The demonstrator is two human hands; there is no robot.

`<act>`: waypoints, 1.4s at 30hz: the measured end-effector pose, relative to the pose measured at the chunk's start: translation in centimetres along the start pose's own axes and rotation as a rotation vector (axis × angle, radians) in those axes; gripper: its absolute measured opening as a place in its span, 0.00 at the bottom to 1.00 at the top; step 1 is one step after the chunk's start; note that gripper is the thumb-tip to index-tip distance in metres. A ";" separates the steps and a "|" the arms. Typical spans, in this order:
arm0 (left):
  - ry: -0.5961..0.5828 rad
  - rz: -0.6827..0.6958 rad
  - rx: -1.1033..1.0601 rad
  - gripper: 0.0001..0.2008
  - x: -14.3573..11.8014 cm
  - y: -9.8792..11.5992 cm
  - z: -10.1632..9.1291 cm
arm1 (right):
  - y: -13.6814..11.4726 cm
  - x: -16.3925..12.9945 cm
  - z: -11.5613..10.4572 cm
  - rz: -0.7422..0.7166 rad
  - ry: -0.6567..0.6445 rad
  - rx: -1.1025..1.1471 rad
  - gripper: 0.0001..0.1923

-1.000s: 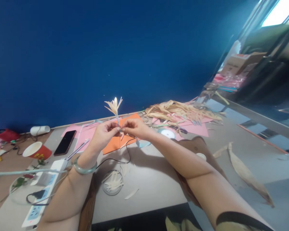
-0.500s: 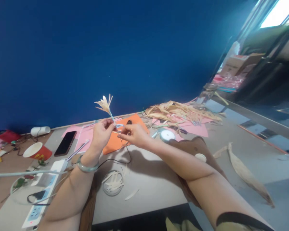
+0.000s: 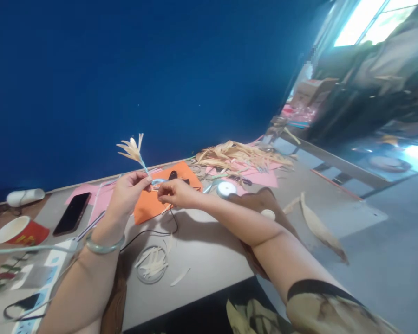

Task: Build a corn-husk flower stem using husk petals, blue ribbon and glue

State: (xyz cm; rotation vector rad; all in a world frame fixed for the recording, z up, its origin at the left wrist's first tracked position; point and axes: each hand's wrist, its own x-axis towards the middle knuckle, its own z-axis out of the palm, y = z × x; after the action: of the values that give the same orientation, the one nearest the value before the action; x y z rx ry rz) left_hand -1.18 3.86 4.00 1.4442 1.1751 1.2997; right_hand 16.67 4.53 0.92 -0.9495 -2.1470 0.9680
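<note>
1. The grey table (image 3: 209, 253) runs across the lower view, under a deep blue wall (image 3: 160, 69).
2. Both forearms reach out over the table, raised above it, meeting near the centre. The left wrist wears a pale green bangle (image 3: 102, 246).
3. The left hand (image 3: 125, 199) is closed in a pinch on the thin stem of a small husk flower (image 3: 132, 148), which tilts up and to the left, petals fanned against the wall.
4. The right hand (image 3: 176, 194), just beside the left, pinches a light blue ribbon (image 3: 158, 182) that runs to the stem; its fingers are narrow, closed on the strip.
5. Beneath the hands lies an orange sheet (image 3: 149, 211) on pink paper (image 3: 87, 192), with a black cord (image 3: 153, 230) curling out from it.
6. Far right of the hands sits a heap of dried husks (image 3: 237, 155); a white tape roll (image 3: 226, 188) lies before it.
7. Left: a dark phone (image 3: 72, 213), a red paper cup (image 3: 19, 230), a white power strip (image 3: 38, 278).
8. Nearer the body, a clear round dish (image 3: 151, 264) holds pale strips.
</note>
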 end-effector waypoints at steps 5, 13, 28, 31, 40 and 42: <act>0.010 -0.002 0.025 0.10 0.2 -0.5 -0.2 | -0.4 0.4 -0.6 0.042 -0.093 -0.053 0.01; -0.002 -0.082 -0.051 0.16 0.3 -0.9 0.3 | -0.5 2.2 -1.0 0.095 -0.232 -0.087 0.01; 0.045 -0.165 -0.128 0.20 -0.1 -0.1 0.9 | 3.4 -4.6 -18.9 0.838 -0.060 -0.949 0.07; 0.028 -0.164 -0.127 0.19 -0.1 -0.1 1.0 | 6.4 -7.6 -20.9 0.967 -0.098 -0.892 0.04; 0.043 -0.159 -0.120 0.20 -0.1 0.1 0.7 | 11.7 -11.8 -20.8 0.933 -0.043 -0.631 0.12; 0.043 -0.153 -0.120 0.20 -0.1 0.1 0.6 | 12.3 -11.9 -20.7 0.927 -0.026 -0.612 0.11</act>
State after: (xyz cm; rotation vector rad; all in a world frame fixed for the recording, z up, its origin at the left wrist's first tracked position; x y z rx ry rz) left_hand -0.62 3.72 4.06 1.2219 1.1905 1.2778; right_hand 43.18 8.78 0.01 -2.3585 -2.0335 0.6680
